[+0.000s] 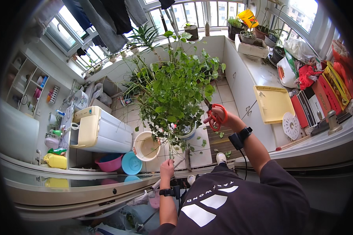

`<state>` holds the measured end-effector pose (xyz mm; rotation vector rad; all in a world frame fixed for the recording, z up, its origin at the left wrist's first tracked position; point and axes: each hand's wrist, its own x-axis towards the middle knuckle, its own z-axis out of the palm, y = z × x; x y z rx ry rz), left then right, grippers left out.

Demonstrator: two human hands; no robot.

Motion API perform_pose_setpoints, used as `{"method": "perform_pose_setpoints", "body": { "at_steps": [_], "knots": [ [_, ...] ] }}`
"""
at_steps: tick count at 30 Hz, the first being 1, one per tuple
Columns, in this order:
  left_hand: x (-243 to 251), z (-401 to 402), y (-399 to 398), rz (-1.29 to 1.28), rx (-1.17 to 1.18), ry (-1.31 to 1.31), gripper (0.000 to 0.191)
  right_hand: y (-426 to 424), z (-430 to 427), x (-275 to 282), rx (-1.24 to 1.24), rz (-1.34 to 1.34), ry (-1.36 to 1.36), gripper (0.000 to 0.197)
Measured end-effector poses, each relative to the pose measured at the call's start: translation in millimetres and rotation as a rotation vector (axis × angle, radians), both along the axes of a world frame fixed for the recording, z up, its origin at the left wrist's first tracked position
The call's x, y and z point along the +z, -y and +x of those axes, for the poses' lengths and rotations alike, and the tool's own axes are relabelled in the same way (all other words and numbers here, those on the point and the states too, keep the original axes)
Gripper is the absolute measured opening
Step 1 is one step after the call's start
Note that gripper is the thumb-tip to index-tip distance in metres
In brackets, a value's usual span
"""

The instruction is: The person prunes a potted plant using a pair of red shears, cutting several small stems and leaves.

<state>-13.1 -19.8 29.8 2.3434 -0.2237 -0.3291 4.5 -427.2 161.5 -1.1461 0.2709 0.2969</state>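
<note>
My right hand holds scissors with red handles; their dark blades point up and left, at the right edge of a bushy green potted plant. Lower down, my left hand pinches thin trailing stems that hang from the plant's near side. Below the foliage shows part of a pale plant pot. Cut or fallen leaves lie on the tiles and the brown mat between the pot and my feet. Whether the blades are parted is hard to make out.
Left of the pot stand a white bucket, a blue basin, a pink basin and a washing machine. A counter with a yellow tray runs along the right. A door track crosses near my feet; clothes hang upper left.
</note>
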Motion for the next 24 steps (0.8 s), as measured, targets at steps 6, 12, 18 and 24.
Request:
{"method": "perform_pose_setpoints", "body": {
  "at_steps": [6,12,18,24],
  "knots": [
    [6.5,-0.4,1.6,0.008,-0.002,-0.005,0.031,4.7,13.6,-13.6,-0.049,-0.067,-0.062,0.026],
    [7.3,-2.7,0.2,0.013,0.023,-0.021,0.031,-4.2,-4.9,-29.4,-0.222,0.069,-0.093,0.025],
    [4.2,-1.9,1.4,0.017,0.016,-0.031,0.032,-34.4,-54.4,-24.7,-0.262,0.219,-0.023,0.031],
    [0.5,1.8,4.9,-0.009,-0.01,0.012,0.031,-90.8,-85.1,-12.0,-0.084,0.33,0.027,0.048]
  ]
}}
